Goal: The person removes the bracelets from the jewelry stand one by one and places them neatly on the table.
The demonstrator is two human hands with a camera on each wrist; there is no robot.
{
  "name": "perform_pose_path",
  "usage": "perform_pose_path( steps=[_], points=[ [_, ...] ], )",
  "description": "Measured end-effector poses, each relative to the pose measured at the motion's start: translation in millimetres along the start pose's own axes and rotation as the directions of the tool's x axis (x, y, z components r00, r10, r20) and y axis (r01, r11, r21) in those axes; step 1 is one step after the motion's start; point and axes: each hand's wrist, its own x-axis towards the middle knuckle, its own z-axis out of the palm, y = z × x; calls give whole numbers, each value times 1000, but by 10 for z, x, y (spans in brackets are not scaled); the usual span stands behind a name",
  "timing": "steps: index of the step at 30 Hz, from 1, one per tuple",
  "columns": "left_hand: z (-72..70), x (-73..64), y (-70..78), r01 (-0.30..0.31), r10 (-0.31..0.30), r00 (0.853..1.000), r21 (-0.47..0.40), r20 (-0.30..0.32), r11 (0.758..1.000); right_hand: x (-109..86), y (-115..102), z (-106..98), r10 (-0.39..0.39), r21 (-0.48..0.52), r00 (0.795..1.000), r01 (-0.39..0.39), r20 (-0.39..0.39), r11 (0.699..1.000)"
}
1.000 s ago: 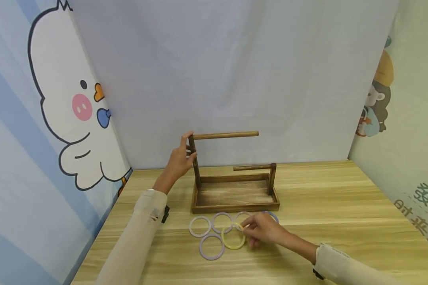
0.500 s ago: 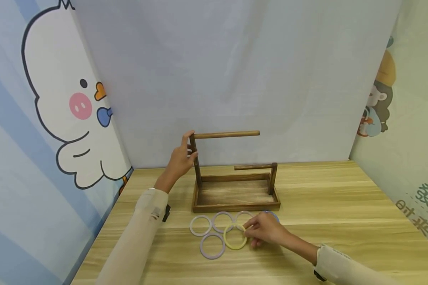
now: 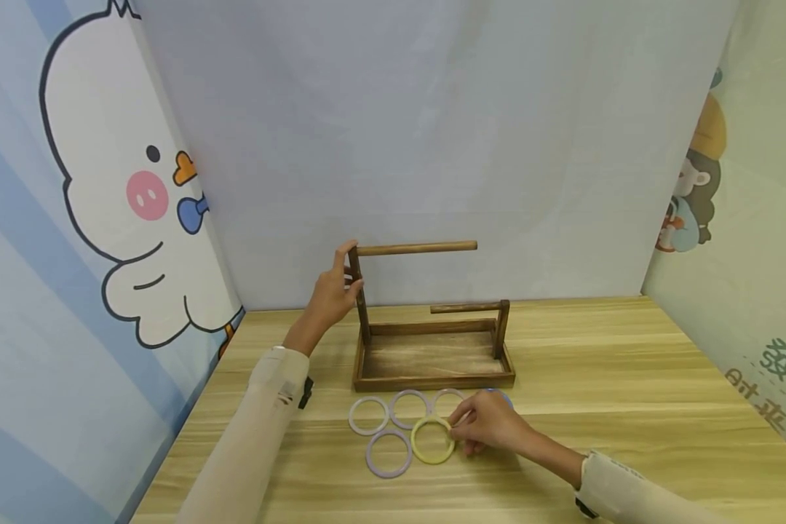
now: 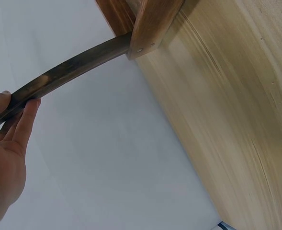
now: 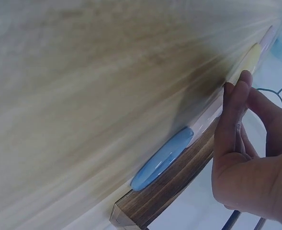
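Observation:
A dark wooden rack stands on the table, with a tray (image 3: 432, 382) as its base, a tall left post (image 3: 362, 313) and a short right post (image 3: 501, 331). Each post bears a horizontal bar. My left hand (image 3: 330, 292) holds the tall post near its top, thumb and fingers on opposite sides in the left wrist view. In front of the tray, my right hand (image 3: 491, 422) pinches the right edge of a yellow ring (image 3: 414, 444). The ring lies low at the table beside a purple ring (image 3: 388, 475). In the right wrist view the yellow ring (image 5: 248, 62) is seen nearly edge-on.
Behind the yellow ring lie a white ring (image 3: 369, 434), another purple ring (image 3: 410, 391) and a pale pink ring (image 3: 448, 391). A blue ring (image 3: 508, 399) is partly hidden behind my right hand. A grey-white cloth (image 3: 530, 145) hangs behind the table.
The yellow ring has shifted slightly toward me and lowered, and overlaps the rings behind it less in the head view. My right hand keeps its pinch; the left hand stays on the post.

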Motion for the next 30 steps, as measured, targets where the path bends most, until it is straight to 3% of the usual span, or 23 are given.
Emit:
perform_pose_path(
  steps=[23,26,30],
  points=[
    [-5,-20,-40,17,-16,1000,-17,10,1000,-18,-37,14,-76,-85,996,71,-55,994],
    [-49,-39,-45,43,-41,999,-45,31,998,-2,-95,-87,-131,-134,986,116,-108,984],
    [-201,-113,-41,100,-95,994,-118,45,988,49,-182,-338,-174,-211,953,122,-247,970]
  ],
)
